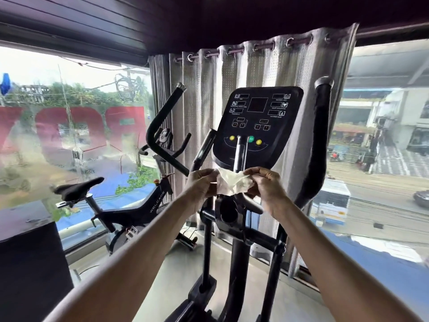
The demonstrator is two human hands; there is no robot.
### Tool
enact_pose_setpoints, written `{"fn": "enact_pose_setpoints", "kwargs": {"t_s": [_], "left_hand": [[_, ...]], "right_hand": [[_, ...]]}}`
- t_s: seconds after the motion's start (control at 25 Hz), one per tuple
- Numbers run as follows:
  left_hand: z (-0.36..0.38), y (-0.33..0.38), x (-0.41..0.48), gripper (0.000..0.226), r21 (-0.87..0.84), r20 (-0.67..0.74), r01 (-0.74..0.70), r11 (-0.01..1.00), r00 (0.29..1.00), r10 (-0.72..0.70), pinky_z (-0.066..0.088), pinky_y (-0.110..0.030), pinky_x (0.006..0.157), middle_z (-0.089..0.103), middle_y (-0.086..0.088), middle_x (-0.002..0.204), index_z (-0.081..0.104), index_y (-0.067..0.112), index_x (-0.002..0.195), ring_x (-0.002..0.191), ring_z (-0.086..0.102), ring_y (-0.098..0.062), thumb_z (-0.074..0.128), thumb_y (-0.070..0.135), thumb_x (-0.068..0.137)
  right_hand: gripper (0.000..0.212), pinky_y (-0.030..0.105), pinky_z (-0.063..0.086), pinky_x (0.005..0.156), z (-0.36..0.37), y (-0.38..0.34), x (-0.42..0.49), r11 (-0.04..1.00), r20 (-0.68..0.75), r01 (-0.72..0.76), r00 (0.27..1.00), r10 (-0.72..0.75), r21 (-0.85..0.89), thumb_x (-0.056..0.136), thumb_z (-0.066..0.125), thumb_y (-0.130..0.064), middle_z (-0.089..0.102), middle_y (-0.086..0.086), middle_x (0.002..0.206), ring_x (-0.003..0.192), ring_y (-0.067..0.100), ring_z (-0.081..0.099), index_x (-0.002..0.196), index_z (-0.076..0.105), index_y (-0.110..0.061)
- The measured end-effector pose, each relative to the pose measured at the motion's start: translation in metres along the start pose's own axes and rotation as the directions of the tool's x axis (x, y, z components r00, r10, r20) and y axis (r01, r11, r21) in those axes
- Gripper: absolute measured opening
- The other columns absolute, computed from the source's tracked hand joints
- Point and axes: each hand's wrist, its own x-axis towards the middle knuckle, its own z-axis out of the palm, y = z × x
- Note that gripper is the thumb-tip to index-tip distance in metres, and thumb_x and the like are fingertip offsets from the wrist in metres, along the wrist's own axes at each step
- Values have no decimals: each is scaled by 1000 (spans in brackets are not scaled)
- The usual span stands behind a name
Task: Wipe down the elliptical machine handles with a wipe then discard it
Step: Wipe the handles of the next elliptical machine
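Note:
A crumpled white wipe [232, 183] is stretched between my two hands just below the elliptical's black console [257, 122]. My left hand [200, 185] pinches its left edge and my right hand [267, 185] pinches its right edge. The long left handle [160, 119] curves up on the left, ending in a silver cap. On the right, the tall right handle [319, 140] rises straight. A short inner grip [205, 145] stands left of the console, another [240, 154] in front of it. Neither hand touches a handle.
A black exercise bike [130, 212] with a saddle stands to the left by the window. A dark box [30, 259] fills the lower left. A grey curtain [255, 73] hangs behind the machine, with windows on both sides. The elliptical's frame and pedals [236, 263] sit below my arms.

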Motion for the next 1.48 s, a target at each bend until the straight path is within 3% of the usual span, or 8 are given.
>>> {"fn": "enact_pose_setpoints", "kwargs": {"t_s": [0.2,0.36,0.56,0.64,0.84,1.12,1.2,1.48], "left_hand": [[0,-3,27,15,-62,10,-4,998,1000,5,60,-29,55,71,-4,75,68,10,87,60,71,-13,62,7,100],[-5,-2,45,16,-19,-5,-44,999,999,44,59,-36,67,73,-7,87,70,16,90,71,70,-19,61,7,100],[-2,3,58,29,71,-7,-108,992,994,109,62,-43,76,74,-4,91,75,23,89,81,71,-22,61,-1,96],[-1,3,65,29,57,11,-86,995,996,86,65,-43,74,76,-8,95,77,21,90,83,75,-24,63,-4,93],[-9,9,67,19,128,117,-163,978,982,148,61,-45,77,77,-2,86,78,17,98,83,73,-22,74,2,89],[-8,10,66,18,110,215,-183,977,964,157,57,-29,66,77,-6,88,77,16,93,75,69,-15,68,1,94],[-4,7,66,10,69,214,-130,989,970,112,56,-38,76,74,-2,83,77,15,92,75,68,-15,70,8,95],[22,7,51,13,-105,147,-2,994,989,17,58,-22,52,72,-4,82,70,13,93,65,68,-14,62,19,102]], "right_hand": [[20,50,58,87,0,2,14,999,-133,-31,991,29,-10,83,57,-8,74,13,78,78,27,70,73,74,-8],[18,52,60,81,4,1,11,987,-114,14,993,-32,-157,87,67,-17,73,21,86,79,31,70,81,71,0],[51,42,61,81,10,5,8,966,198,89,979,-40,-244,79,84,-15,62,-8,123,100,21,69,121,56,-24],[49,40,60,77,11,15,13,936,246,158,966,-81,-314,78,82,-6,63,-9,118,93,19,69,118,60,-24],[10,32,56,59,14,16,25,941,-9,234,970,-243,-244,95,68,-14,74,4,73,63,18,69,89,74,-9],[18,46,59,74,8,10,24,991,-200,123,971,-131,-55,97,66,-17,76,6,80,77,23,70,84,77,-16],[13,48,59,75,4,8,26,995,-230,98,968,-98,-11,96,67,-12,74,3,76,72,22,70,86,76,-13],[18,40,62,69,-16,1,22,993,-110,119,987,-118,2,97,61,-4,77,10,94,82,25,74,103,76,-14]]}}
